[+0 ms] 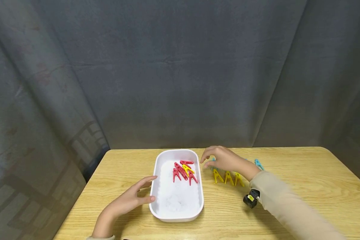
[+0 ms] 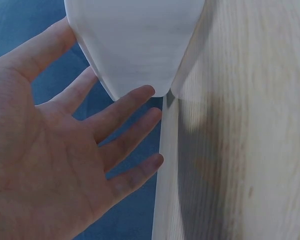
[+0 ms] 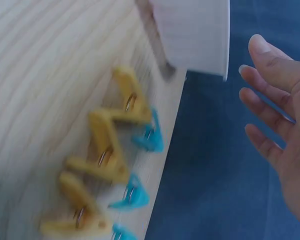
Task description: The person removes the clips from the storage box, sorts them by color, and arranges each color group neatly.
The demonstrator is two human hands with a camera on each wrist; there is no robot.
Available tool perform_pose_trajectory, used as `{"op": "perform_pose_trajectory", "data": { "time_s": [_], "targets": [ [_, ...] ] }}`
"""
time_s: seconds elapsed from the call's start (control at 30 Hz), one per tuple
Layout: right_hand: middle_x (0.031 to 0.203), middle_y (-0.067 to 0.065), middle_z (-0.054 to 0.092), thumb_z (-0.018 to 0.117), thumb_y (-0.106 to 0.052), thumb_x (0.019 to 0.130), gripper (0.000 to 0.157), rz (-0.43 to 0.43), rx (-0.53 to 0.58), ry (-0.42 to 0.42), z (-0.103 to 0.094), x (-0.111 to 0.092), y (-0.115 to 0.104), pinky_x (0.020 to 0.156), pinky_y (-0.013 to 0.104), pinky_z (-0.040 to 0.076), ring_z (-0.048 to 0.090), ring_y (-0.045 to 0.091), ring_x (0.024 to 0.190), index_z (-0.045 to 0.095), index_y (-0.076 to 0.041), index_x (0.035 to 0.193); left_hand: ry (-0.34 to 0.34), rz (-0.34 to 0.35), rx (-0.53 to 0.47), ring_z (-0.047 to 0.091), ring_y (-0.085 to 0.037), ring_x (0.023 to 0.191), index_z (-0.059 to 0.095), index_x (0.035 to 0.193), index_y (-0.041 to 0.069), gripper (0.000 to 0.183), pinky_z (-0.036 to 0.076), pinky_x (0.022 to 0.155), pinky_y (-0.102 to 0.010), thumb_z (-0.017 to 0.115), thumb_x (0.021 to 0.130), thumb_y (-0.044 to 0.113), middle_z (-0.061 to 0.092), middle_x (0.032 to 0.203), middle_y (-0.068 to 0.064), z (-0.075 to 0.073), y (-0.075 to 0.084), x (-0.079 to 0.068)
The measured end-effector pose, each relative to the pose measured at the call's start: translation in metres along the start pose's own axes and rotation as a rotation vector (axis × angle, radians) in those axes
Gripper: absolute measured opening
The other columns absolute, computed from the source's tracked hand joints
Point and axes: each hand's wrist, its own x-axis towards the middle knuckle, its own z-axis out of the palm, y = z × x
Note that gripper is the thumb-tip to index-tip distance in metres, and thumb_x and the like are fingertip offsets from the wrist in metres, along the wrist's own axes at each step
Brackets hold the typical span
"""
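A white plastic tray [image 1: 176, 220] holds several red clothespins [image 1: 175, 174] and one yellow clothespin [image 1: 187, 169] toward its far right part. My left hand [image 1: 124, 201] is at the tray's left side, thumb and fingers spread along the rim; its palm faces the tray wall [image 2: 135, 50] in the left wrist view. Just past the right rim hovers my right hand [image 1: 225, 159], fingers loosely bent and nothing between them. Below it on the table stand three yellow clothespins [image 3: 106, 156] in a row, with several light-blue clothespins [image 3: 132, 194] behind them, partly hidden by this hand in the head view.
The wooden table [image 1: 303, 186] extends to both sides of the tray. One blue clothespin [image 1: 259, 164] shows beyond my right wrist, at the row's right end. A small black camera [image 1: 252, 198] hangs under that wrist. Grey curtain [image 1: 180, 73] closes off the back.
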Motion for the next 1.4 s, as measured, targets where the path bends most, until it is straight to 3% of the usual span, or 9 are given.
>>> {"op": "perform_pose_trajectory", "data": {
  "time_s": [0.47,0.77,0.93,1.17,1.4],
  "targets": [
    [0.103,-0.006,0.069,0.082,-0.017,0.082,0.021,-0.049,-0.026,-0.039,0.037,0.039,-0.020,0.088,0.035,0.053,0.062,0.017,0.100,0.077,-0.011,0.102,-0.001,0.005,0.011,0.035,-0.043,0.138,0.043,0.149,0.017,0.065,0.033,0.105,-0.065,0.072,0.092,0.028,0.041,0.150,-0.018,-0.001,-0.001,-0.001],
    [0.108,0.001,0.069,0.084,-0.014,0.080,0.029,0.006,-0.074,-0.126,0.054,0.056,-0.018,0.095,0.035,0.049,0.058,0.018,0.106,0.075,-0.007,0.107,0.000,0.004,0.007,0.036,-0.043,0.137,0.043,0.148,0.020,0.064,0.033,0.105,-0.065,0.072,0.092,0.028,0.041,0.150,-0.018,0.000,0.000,-0.001],
    [0.106,0.004,0.069,0.083,-0.007,0.079,0.029,-0.044,-0.125,-0.134,0.057,0.059,-0.014,0.095,0.037,0.048,0.058,0.021,0.104,0.074,-0.003,0.107,0.006,0.011,0.013,0.036,-0.043,0.137,0.043,0.148,0.020,0.063,0.032,0.105,-0.065,0.072,0.092,0.027,0.042,0.149,-0.019,0.000,0.000,-0.001],
    [0.116,0.006,0.066,0.085,-0.019,0.080,0.039,0.055,-0.169,-0.202,0.060,0.062,-0.017,0.107,0.041,0.040,0.056,0.024,0.116,0.073,-0.007,0.115,0.007,0.014,0.012,0.036,-0.043,0.137,0.044,0.148,0.019,0.063,0.032,0.105,-0.066,0.072,0.092,0.027,0.042,0.149,-0.019,0.000,0.000,-0.001],
    [0.120,0.006,0.065,0.086,-0.023,0.078,0.041,0.082,-0.219,-0.222,0.064,0.062,-0.019,0.114,0.045,0.029,0.051,0.026,0.125,0.072,-0.009,0.114,-0.001,0.025,0.013,0.035,-0.044,0.137,0.043,0.148,0.018,0.063,0.032,0.105,-0.065,0.071,0.093,0.027,0.041,0.150,-0.020,0.001,0.000,-0.001]
  ]
}}
